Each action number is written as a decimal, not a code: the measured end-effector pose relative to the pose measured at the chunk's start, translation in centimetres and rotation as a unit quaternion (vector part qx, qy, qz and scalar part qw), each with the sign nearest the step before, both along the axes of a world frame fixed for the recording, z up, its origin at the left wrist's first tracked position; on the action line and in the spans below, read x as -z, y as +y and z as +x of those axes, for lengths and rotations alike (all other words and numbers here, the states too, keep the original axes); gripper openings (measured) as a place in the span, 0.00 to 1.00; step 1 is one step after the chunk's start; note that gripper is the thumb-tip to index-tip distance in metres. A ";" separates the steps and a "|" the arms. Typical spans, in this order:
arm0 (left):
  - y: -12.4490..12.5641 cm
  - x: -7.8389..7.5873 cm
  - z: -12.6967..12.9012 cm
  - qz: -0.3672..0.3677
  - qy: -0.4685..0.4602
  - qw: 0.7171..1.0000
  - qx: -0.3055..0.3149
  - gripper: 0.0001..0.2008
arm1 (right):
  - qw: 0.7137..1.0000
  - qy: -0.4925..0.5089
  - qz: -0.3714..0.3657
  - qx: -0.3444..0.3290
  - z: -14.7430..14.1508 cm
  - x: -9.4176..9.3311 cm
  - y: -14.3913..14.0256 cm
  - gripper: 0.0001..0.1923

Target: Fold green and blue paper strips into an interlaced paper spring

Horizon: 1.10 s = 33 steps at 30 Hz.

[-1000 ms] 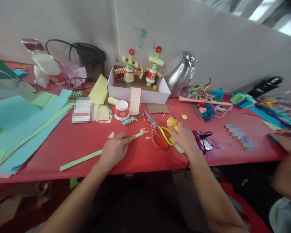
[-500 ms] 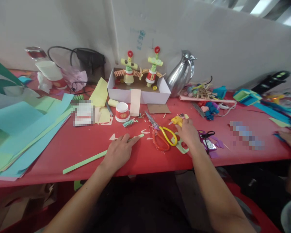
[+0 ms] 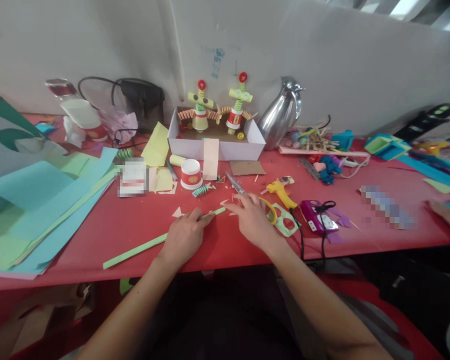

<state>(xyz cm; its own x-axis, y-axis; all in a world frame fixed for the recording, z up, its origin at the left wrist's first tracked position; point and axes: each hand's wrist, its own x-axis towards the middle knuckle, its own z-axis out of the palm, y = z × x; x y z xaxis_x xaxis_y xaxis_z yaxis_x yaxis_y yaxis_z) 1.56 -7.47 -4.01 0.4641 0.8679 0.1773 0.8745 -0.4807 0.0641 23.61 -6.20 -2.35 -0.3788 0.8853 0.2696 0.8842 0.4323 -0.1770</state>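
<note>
— Red-covered worktable (image 3: 97, 225) against a pale wall, crowded with craft scraps. Anything under the hands?

— Left hand (image 3: 183, 236) lying flat, palm down, fingers stretched forward and pressed on a long light-green paper strip (image 3: 135, 250). Strip runs diagonally from the near table edge up past the fingertips, tip poking out near small white paper offcuts (image 3: 178, 212).

— And the other one?

— Right hand (image 3: 252, 220) spread loosely, palm down, resting over the yellow-and-orange-handled scissors (image 3: 262, 207). Blades pointing away toward the wall, one yellow loop showing past the knuckles. Cannot tell whether any finger sits inside a loop. Nothing pinched, as far as seen.

— Close together?

— Near each other, not touching; strip tip between them.

— Around them?

— Just right of the scissors, a pale-green card piece with two round holes (image 3: 285, 222), then a yellow glue gun (image 3: 281, 192) lying on its side with a black cord trailing off the table edge. Beyond that, a purple plastic gadget (image 3: 315, 217). Further back, a small white paper cup with red band (image 3: 191, 174), upside down, beside a little green accordion-folded strip (image 3: 199, 190). Behind these, an open white cardboard box (image 3: 217, 146) holding two cup-and-paper figures (image 3: 217, 107), upright. Silver metal jug (image 3: 279, 117) just right of the box. At left, big sheets of blue and green paper (image 3: 33, 200) overlapping. Far right edge, another person's hand (image 3: 448, 215) on the table, well apart.
</note>
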 end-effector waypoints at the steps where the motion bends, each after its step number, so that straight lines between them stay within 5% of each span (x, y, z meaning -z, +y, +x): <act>1: 0.0 0.0 -0.1 -0.002 0.003 1.000 0.002 0.25 | 1.000 -0.015 0.005 0.000 0.0 0.0 0.1 0.27; 6: -0.2 0.2 -0.4 -0.008 -0.009 1.000 0.008 0.27 | 0.997 -0.015 0.024 0.078 2.4 -0.2 -0.3 0.20; 13: -0.2 -0.2 0.1 -0.013 0.024 1.000 0.004 0.28 | 0.989 -0.033 -0.077 0.120 4.8 0.5 -1.1 0.21; 20: -0.4 -0.1 0.5 -0.001 0.022 1.000 -0.004 0.29 | 0.966 0.087 -0.201 0.138 4.0 -2.3 -0.6 0.27; 23: -0.5 0.1 0.9 0.011 0.015 0.999 -0.030 0.29 | 0.961 0.138 -0.195 0.140 4.7 -2.8 -1.1 0.27; 28: -0.4 0.6 0.7 0.022 -0.024 0.999 -0.033 0.26 | 0.977 0.165 -0.107 0.082 5.7 -2.3 -5.3 0.25; 33: -0.3 1.1 0.2 0.017 -0.058 0.998 -0.034 0.23 | 0.968 0.156 -0.195 0.039 5.3 -1.1 -10.2 0.25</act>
<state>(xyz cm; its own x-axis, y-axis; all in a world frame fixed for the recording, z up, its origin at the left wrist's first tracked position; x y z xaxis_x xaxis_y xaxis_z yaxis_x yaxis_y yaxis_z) 1.74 -7.76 -5.10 0.3794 0.8890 0.2563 0.8926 -0.4246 0.1515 28.94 -16.43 -1.29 -0.2604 0.9655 -0.0002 0.7892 0.2127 -0.5762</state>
